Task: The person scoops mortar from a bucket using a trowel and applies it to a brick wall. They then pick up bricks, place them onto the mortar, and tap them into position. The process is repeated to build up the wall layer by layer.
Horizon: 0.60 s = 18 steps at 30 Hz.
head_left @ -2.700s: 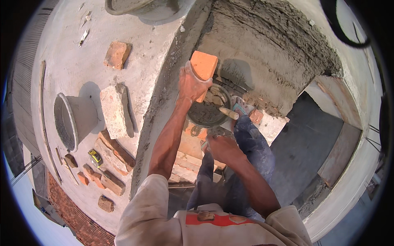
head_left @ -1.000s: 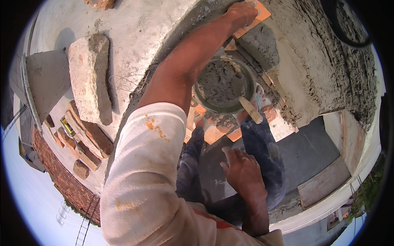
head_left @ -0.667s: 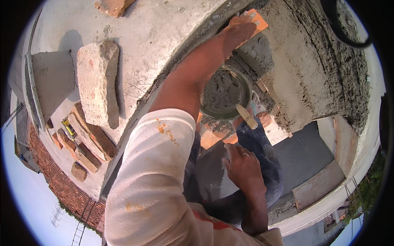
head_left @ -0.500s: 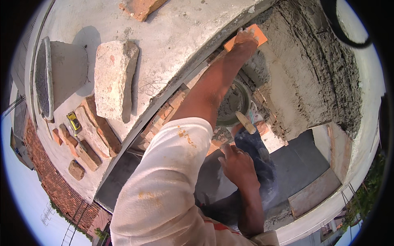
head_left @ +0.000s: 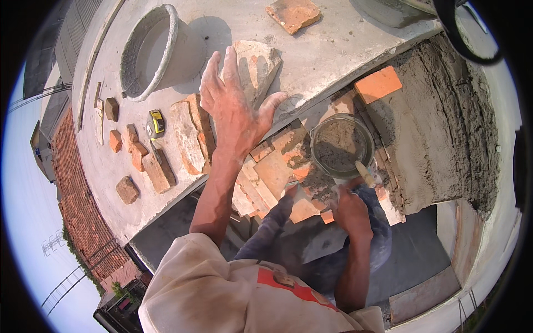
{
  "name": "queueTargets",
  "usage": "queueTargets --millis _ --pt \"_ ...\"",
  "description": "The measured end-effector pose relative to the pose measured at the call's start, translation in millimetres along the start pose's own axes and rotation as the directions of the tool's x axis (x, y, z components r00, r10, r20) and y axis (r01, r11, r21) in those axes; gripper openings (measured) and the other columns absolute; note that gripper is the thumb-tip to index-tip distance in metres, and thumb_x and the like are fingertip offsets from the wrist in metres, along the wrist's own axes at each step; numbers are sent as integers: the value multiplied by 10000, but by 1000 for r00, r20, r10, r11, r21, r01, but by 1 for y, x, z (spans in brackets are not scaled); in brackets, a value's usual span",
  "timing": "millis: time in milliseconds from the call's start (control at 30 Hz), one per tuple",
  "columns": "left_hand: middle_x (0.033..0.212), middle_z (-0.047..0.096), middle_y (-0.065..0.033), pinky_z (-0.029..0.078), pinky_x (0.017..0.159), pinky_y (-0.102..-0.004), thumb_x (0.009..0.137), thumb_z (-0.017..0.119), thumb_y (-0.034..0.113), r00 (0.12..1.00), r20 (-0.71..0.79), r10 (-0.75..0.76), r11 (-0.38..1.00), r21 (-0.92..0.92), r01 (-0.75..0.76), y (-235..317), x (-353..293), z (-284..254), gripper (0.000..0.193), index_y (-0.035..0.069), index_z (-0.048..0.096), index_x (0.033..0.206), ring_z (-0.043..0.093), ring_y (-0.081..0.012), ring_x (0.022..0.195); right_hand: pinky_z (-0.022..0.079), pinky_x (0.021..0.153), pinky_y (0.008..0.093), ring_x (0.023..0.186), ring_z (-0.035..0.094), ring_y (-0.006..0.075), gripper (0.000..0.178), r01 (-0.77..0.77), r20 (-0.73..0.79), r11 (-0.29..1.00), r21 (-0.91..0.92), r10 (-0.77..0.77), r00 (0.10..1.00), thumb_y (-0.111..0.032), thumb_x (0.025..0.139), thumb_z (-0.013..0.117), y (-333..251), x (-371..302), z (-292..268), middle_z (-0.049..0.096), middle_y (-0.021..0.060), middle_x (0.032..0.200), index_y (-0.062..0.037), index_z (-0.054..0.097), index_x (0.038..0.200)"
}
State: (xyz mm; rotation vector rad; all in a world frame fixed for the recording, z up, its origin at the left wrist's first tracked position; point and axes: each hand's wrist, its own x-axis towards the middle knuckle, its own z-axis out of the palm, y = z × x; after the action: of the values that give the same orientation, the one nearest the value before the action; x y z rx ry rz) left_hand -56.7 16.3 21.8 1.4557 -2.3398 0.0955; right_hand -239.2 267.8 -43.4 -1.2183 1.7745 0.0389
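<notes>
My left hand [head_left: 236, 105] is open, its fingers spread, over a broken stone-like block [head_left: 256, 69] on the concrete ledge; I cannot tell whether it touches the block. An orange brick [head_left: 378, 84] rests at the edge of the wet mortar bed [head_left: 438, 144], apart from both hands. My right hand [head_left: 353, 211] is just below a bucket [head_left: 316, 150] of grey mortar, thumb apart from the other fingers, and seems to hold nothing. Beside its fingertips, a wooden tool handle [head_left: 365, 173] sticks out over the bucket rim; the tool's head is buried in mortar.
On the ledge at the left are a mortar-crusted bucket [head_left: 166, 55], a yellow tape measure [head_left: 156, 123], and several brick pieces [head_left: 158, 172]. A flat brick fragment [head_left: 294, 14] lies at the far side. Loose bricks [head_left: 275, 172] lie below the ledge, beside the mortar bucket.
My left hand has let go of the orange brick and swung left over the block on the ledge. The brick stays by the mortar. My right hand is closer to the bucket; the view has shifted.
</notes>
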Motion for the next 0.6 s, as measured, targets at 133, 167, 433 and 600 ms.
queueTargets --millis 133,167,433,600 --pt "1524 336 -360 375 1159 -528 654 924 563 914 318 -252 957 -56 283 -53 6 18 1293 -50 254 1574 420 -463 1391 529 921 527 1071 660 439 419 33 -4 999 21 -33 999 -206 915 699 4 2 14 686 243 1184 -8 594 1269" --pt "1523 330 -372 375 1168 -527 628 929 587 895 372 -246 934 -155 321 -59 6 20 1345 -70 231 1572 407 -474 1402 528 923 524 1068 661 436 408 45 -1 998 33 -45 999 -200 911 701 1 3 14 688 240 1182 -13 605 1261" --pt "1298 651 -241 461 1078 -396 722 810 400 824 492 -279 431 -703 566 -62 8 -18 905 -78 528 1437 622 -303 1221 543 926 460 1062 700 368 435 183 -86 909 374 -163 983 -210 944 702 -9 1 2 709 243 1122 -20 600 1322" --pt "1311 660 -222 530 1007 -421 794 745 406 693 719 -53 -478 -627 615 -28 -42 -51 833 -66 521 1442 677 -313 1138 530 978 375 1151 654 230 550 313 -194 437 843 -295 936 -297 1006 666 -31 -8 -18 664 150 1277 -28 514 1461"
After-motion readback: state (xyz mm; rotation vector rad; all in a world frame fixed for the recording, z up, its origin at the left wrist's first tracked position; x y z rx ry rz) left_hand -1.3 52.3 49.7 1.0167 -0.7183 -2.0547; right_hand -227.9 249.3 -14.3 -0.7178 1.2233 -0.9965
